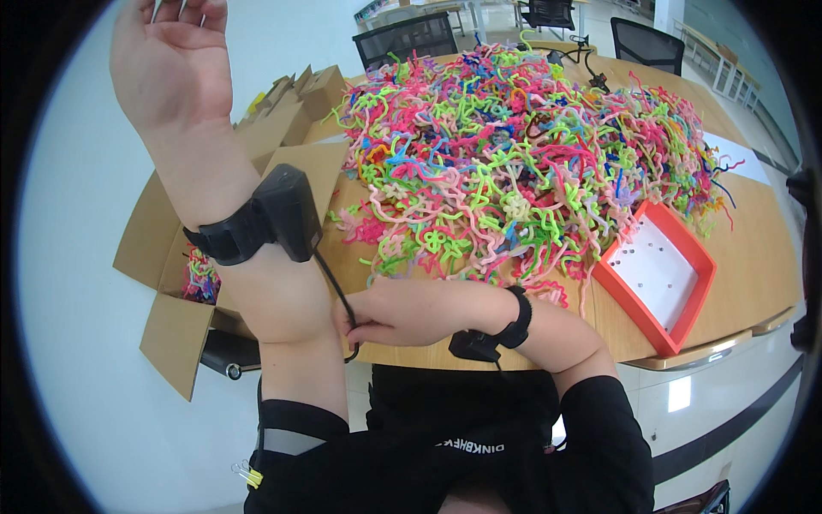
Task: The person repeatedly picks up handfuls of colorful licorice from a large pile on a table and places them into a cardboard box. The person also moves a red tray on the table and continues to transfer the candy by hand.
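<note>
My left hand point(180, 70) is raised at the upper left, palm in view, fingers slightly apart and partly cut off by the picture's top; nothing shows in it. A black strap with a box-shaped device point(289, 212) sits round my left forearm. From the device a black cable point(334, 283) runs down to my right hand point(369, 315), whose fingers are closed on it beside my left elbow. My right wrist bears a smaller black strapped device point(475, 345). Beyond my right hand, a big heap of multicoloured chenille stems point(514, 160), many bent into shapes, covers much of the table.
A red-orange diamond-shaped tray point(703, 283) with a white floor and small studs lies right on the wooden table point(751, 257). Open cardboard boxes point(144, 238) stand at the left, one with more chenille stems point(202, 276). Black mesh chairs point(408, 40) stand behind.
</note>
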The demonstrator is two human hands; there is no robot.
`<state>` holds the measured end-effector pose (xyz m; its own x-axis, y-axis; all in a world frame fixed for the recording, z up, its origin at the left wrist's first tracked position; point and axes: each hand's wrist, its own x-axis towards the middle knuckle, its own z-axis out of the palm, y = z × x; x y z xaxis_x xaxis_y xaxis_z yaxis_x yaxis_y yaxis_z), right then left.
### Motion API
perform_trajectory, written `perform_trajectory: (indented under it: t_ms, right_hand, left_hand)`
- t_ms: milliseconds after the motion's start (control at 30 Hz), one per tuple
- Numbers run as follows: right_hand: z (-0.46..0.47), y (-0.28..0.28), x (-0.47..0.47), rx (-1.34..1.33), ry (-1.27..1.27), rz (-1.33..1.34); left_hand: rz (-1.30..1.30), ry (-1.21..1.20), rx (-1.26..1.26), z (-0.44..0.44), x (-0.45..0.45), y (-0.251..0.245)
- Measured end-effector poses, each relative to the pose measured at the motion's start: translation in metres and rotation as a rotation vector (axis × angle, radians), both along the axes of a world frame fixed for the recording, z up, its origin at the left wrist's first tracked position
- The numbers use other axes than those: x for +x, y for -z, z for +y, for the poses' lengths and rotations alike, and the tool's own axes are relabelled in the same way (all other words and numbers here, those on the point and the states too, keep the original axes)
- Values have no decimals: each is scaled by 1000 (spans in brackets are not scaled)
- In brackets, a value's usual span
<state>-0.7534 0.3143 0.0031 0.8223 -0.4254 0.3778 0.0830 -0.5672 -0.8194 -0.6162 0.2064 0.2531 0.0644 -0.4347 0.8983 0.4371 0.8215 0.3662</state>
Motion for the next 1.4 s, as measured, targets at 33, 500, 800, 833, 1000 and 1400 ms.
perform_trajectory:
  t_ms: [33,500,800,833,1000,1400]
  right_hand:
    - [2,2,1,-19,12,27]
    - [-21,64,16,-26,-315,578]
    - [-26,92,31,-14,-247,664]
    - [-26,93,32,-4,-243,668]
    - [-22,69,17,-71,7,806]
    - [19,-63,-110,-175,688,-368]
  left_hand:
    - [-6,-5,3,-2,-1,3]
    - [139,158,467,-41,44,191]
    - [11,4,437,-36,22,223]
    - [-1,-3,397,-33,21,222]
    - [-127,99,252,-5,21,212]
    - [-440,68,210,57,0,209]
